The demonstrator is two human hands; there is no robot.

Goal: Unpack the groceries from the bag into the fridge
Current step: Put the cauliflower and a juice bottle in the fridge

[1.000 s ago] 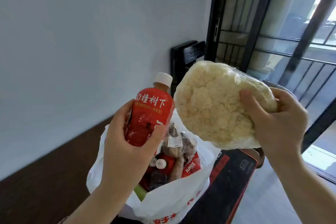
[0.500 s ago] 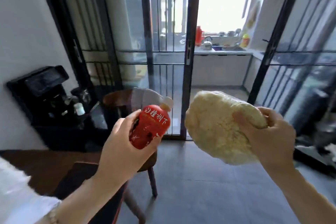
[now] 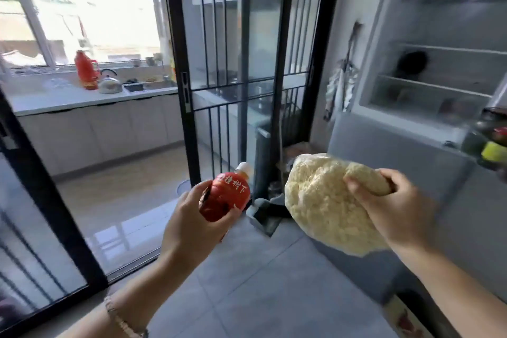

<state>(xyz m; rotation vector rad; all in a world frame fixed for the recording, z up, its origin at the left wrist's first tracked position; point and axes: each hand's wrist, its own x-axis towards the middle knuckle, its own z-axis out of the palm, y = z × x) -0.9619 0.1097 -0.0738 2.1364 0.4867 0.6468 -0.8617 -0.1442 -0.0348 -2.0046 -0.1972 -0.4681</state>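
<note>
L grip [image 3: 192, 228] is clenched round a red drink bottle [image 3: 227, 197], thumb on the upper side, fingers wrapped underneath. Bottle is tilted, white cap pointing up and away to the right. R grip [image 3: 397, 214] is grasping a cauliflower [image 3: 323, 206] in clear plastic wrap, thumb on its near face, fingers curled over the top. Most of the head bulges out left of and below the R grip. Bottle and cauliflower sit near each other btw the two grips, not touching, both in the air over grey floor tiles [image 3: 274, 282].

Fridge [image 3: 380, 49] stands open above and beyond the R grip. It has a pale interior w/ several shelves and a dark round item on a middle shelf, too blurred to name. Right of the R grip, at the frame edge, a door shelf holds jars [image 3: 493, 140], also blurred, one w/ a yellow-green lid. A grey lower fridge panel is behind the R grip.

Beyond the L grip is a black-framed sliding door [image 3: 189, 77] w/ glass and bars. Far up-left of the L grip, thru the opening, a kitchen desk [image 3: 55, 103] carries a red thermos [image 3: 86, 70] w/ a kettle [image 3: 109, 85] just beside it. Cloths [image 3: 340, 88] hang on the wall btw door and fridge. A beaded bracelet [image 3: 120, 315] is on the wrist behind the L grip.
</note>
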